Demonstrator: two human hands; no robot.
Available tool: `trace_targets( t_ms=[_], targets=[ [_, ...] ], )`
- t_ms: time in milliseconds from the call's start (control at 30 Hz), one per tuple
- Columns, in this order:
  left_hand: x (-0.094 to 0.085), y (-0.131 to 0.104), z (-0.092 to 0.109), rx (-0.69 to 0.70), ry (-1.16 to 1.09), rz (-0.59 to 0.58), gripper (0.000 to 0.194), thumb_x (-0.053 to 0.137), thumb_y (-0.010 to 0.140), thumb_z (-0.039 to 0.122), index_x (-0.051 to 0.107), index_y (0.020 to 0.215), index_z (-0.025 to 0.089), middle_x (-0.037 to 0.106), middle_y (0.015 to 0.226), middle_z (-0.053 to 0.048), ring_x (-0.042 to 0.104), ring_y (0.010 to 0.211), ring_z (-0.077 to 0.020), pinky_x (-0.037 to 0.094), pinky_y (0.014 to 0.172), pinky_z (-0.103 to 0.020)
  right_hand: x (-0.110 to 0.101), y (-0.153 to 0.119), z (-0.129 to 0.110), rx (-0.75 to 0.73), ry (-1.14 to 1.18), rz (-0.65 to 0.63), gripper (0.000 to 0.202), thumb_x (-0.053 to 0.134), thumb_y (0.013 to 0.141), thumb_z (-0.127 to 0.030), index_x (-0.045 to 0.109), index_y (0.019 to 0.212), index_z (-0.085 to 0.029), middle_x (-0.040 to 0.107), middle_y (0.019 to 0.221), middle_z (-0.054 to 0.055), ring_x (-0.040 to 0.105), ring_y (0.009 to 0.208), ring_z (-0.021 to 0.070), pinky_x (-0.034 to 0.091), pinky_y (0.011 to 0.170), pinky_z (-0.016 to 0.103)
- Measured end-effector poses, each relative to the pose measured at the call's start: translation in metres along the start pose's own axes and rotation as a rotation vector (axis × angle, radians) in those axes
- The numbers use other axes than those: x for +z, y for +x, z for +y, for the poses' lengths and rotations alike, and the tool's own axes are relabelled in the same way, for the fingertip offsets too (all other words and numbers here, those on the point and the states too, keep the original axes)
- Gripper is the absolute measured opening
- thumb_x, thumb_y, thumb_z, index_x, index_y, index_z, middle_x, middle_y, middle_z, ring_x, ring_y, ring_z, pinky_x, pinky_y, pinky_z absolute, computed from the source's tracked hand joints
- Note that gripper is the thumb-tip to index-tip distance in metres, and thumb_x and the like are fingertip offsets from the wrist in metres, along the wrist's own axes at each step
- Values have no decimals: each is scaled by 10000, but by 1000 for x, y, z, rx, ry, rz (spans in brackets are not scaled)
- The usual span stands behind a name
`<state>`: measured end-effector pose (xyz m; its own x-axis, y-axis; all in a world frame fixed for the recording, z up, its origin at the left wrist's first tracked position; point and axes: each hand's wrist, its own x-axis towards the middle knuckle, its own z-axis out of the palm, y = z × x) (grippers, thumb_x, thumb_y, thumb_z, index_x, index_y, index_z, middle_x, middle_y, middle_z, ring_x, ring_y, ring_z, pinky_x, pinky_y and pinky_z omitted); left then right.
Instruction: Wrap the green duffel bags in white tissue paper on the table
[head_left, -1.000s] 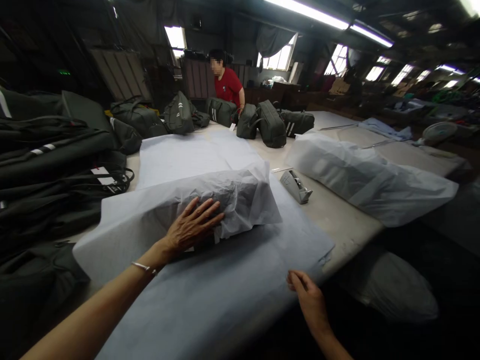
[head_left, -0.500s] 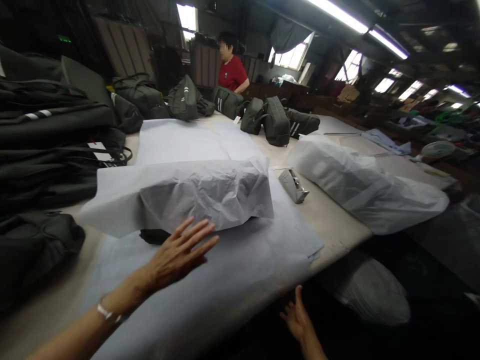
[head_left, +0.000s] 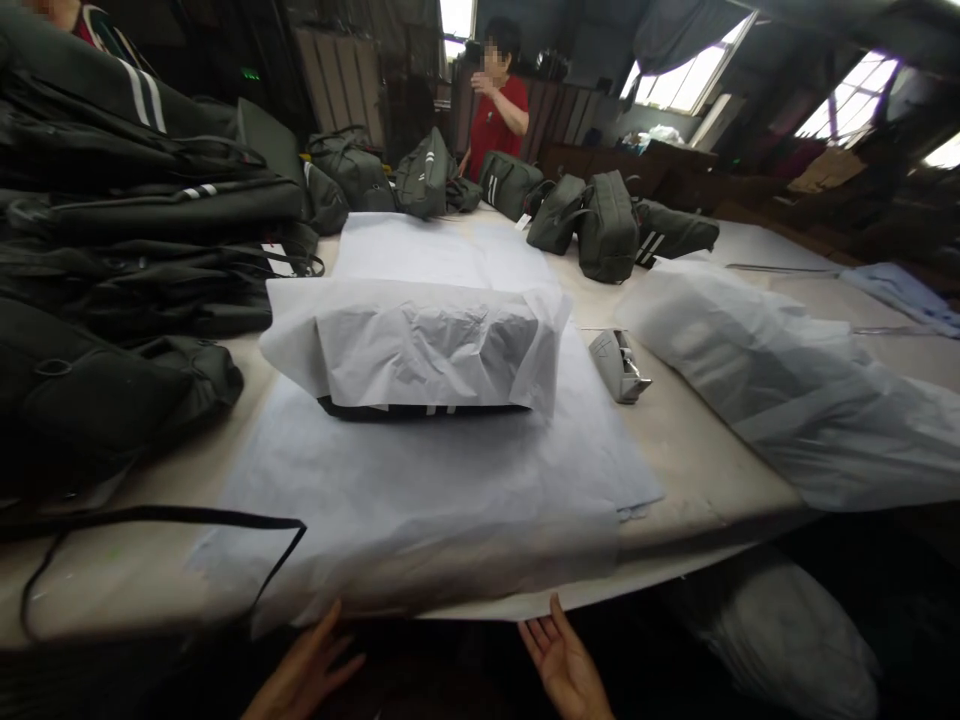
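A dark bag point(head_left: 360, 411) with white stripes lies on sheets of white paper point(head_left: 450, 470), and a crumpled white sheet point(head_left: 435, 345) covers its top and front. My left hand point(head_left: 311, 665) is low at the table's front edge, fingers spread, with nothing in it. To its right, my right hand point(head_left: 559, 655) is palm up with its fingers apart, the fingertips close to the paper hanging over the edge. Whether they touch the paper, I cannot tell. A grey tape dispenser point(head_left: 619, 367) stands right of the covered bag.
Dark bags point(head_left: 150, 210) are piled at the left, and several more point(head_left: 607, 225) stand along the back. A translucent plastic-covered bundle point(head_left: 787, 390) lies at the right. Behind the table stands a person in red point(head_left: 502, 110). A black strap point(head_left: 187, 515) crosses the front left.
My left hand has moved from beside the covered bag down to the table's front edge. My right hand has shifted left toward the edge. The view has turned, and a black strap now shows.
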<state>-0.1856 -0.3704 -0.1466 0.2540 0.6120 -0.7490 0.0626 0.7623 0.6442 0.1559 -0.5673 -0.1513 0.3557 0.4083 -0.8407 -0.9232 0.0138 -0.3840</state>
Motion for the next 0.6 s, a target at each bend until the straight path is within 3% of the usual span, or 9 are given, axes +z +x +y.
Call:
trace_targets(
  t_ms=[67, 133, 233, 300, 367, 467, 533, 600],
  targets=[
    [22, 0, 5, -77, -302, 147, 208, 691, 855, 277, 623, 1050, 259, 692, 1113, -35, 712, 970, -242, 582, 883, -464, 1, -10, -6, 25, -56, -9, 586, 925, 516, -447, 625, 961, -211, 739, 976, 40, 686, 1040, 240, 537, 980, 397],
    [40, -5, 13, -158, -442, 238, 223, 684, 837, 128, 615, 1028, 221, 705, 1041, -36, 728, 879, -226, 605, 835, -418, 2, -16, -14, 58, -193, -25, 646, 917, 521, -479, 614, 998, -165, 735, 969, 93, 696, 1011, 282, 566, 920, 415],
    [51, -17, 21, -264, -443, 143, 257, 752, 810, 208, 629, 1018, 117, 701, 1036, -170, 729, 871, -311, 621, 743, -402, -1, -12, -31, -27, -433, 66, 733, 907, 495, -534, 593, 1029, -142, 717, 920, 101, 703, 964, 333, 600, 819, 443],
    [51, -24, 22, -283, -486, 51, 325, 776, 793, 254, 633, 1030, 85, 675, 1098, -232, 707, 957, -360, 608, 789, -442, -3, -2, -44, -174, -414, 146, 759, 929, 435, -504, 580, 1023, -174, 689, 974, 76, 669, 1053, 342, 600, 834, 434],
    [53, -25, 23, -245, -575, 31, 267, 737, 831, 235, 625, 1046, 121, 660, 1154, -200, 679, 1045, -342, 563, 893, -495, -4, 11, -57, -257, -317, 155, 799, 928, 394, -510, 560, 1039, -217, 630, 1142, 79, 557, 1233, 353, 583, 893, 428],
    [60, -20, 23, -140, -695, 116, 194, 656, 893, 192, 596, 1078, 196, 657, 1149, -100, 674, 1060, -261, 507, 975, -524, 2, 29, -72, -243, -254, 107, 829, 850, 435, -655, 512, 1085, -267, 499, 1335, 92, 387, 1385, 338, 575, 909, 432],
    [67, -17, 23, -90, -742, 161, 210, 655, 896, 196, 581, 1091, 213, 668, 1086, -65, 699, 964, -223, 535, 943, -492, 10, 36, -77, -196, -188, 53, 766, 819, 489, -678, 506, 1070, -289, 514, 1299, 65, 454, 1340, 300, 593, 858, 415],
    [72, -17, 21, -65, -762, 182, 210, 690, 871, 200, 585, 1053, 193, 682, 977, -57, 714, 816, -208, 592, 829, -436, 16, 39, -77, -136, -116, -10, 664, 815, 539, -650, 528, 1027, -303, 592, 1159, 14, 609, 1157, 246, 605, 792, 391]
  ],
)
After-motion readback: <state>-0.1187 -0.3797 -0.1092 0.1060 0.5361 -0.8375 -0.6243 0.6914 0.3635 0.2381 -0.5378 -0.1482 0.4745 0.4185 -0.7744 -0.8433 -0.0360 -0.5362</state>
